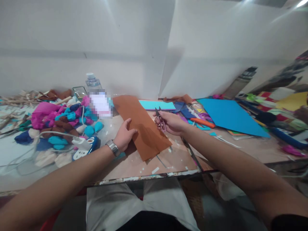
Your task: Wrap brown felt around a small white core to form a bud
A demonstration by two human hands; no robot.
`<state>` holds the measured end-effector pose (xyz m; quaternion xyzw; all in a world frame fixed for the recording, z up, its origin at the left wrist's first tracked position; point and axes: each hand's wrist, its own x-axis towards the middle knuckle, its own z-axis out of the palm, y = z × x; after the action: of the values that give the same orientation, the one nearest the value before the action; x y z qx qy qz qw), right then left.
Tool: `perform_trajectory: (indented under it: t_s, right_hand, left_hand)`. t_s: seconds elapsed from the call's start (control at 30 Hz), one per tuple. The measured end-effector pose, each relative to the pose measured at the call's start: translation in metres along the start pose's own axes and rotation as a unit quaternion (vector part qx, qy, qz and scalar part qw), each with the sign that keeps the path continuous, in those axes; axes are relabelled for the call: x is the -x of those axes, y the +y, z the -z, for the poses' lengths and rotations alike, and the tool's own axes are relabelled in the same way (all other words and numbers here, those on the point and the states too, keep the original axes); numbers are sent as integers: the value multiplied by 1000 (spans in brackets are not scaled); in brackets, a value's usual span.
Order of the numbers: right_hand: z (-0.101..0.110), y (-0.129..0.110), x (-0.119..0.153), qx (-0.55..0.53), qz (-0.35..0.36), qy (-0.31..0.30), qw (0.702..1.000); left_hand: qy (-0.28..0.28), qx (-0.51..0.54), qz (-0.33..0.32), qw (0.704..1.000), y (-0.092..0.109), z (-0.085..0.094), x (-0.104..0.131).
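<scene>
A long brown sheet of paper point(141, 120) lies slantwise on the table in front of me. At its left edge is my left hand point(124, 136), with the thumb laid over the sheet and the index finger stretched along it; the other fingers are mostly hidden. On the opposite side, my right hand point(172, 123) is closed around small scissors point(162, 123) with pinkish-purple handles. Their dark blades point up and away from me, slightly parted, above the sheet's right edge. A light turquoise strip of paper point(156, 105) lies just beyond the brown sheet.
To the left are crumpled coloured paper balls point(64, 123), a white cable, a blue-and-white power strip point(86, 149), a phone point(101, 104) and a plastic bottle point(93, 81). An orange cutter point(202, 122) and a blue sheet point(233, 116) lie right. The front table edge point(146, 178) is worn.
</scene>
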<state>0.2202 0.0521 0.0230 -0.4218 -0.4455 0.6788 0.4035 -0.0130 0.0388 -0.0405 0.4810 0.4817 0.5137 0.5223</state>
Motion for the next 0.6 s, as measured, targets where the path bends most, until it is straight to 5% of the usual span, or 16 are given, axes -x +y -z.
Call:
perform_trajectory:
  t_s: [0.23, 0.37, 0.47, 0.6]
  right_hand:
    - [-5, 18, 30, -76, -136, -130, 979]
    - [-4, 33, 45, -116, -113, -181, 970]
    - [-1, 46, 53, -114, -189, -315, 923]
    - [1, 59, 60, -111, -331, -420, 837]
  left_hand:
    - [12, -1, -10, 1000, 2, -1, -2]
    - [30, 9, -10, 999, 2, -1, -4]
    - [25, 13, 13, 1000, 2, 0, -5]
    - [45, 4, 41, 998, 3, 1, -7]
